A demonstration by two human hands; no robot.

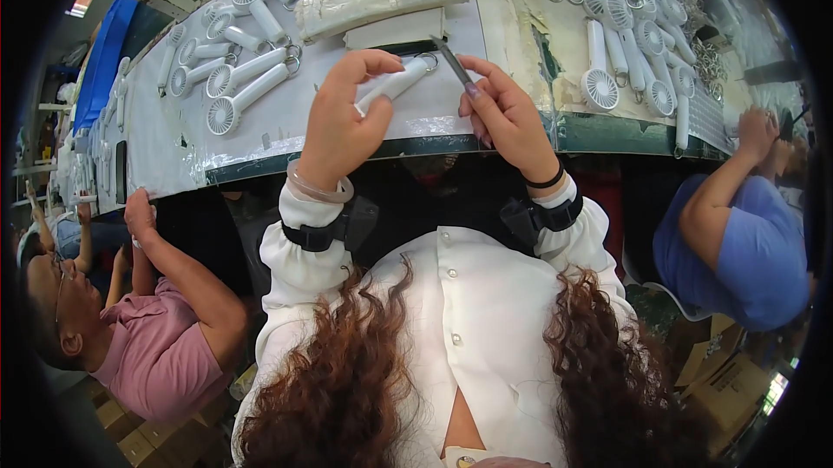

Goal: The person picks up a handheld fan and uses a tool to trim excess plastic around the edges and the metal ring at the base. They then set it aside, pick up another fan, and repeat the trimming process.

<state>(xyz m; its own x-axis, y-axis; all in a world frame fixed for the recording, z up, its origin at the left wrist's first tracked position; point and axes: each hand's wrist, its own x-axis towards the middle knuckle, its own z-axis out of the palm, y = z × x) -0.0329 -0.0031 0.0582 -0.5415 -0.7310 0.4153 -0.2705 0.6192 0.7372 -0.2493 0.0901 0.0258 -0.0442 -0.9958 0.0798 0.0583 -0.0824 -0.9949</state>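
My left hand [344, 125] is closed around a white handheld fan [401, 83]. Its handle slants up to the right, with a small metal ring at the end; my fingers and palm hide the rest. In my right hand [514, 128], thumb and fingers pinch a slim grey metal tool with a pointed tip [453, 65], which looks like tweezers. It points up and away, its tip just beyond the ring and in front of a white block [395, 32]. Both hands are above the table's near edge.
White handheld fans [251, 91] lie in a group on the left, and more [600, 86] are heaped at right near loose metal rings [710, 62]. A wrapped white pad [386, 0] sits ahead. People in pink [165, 346] and blue [737, 251] sit on either side.
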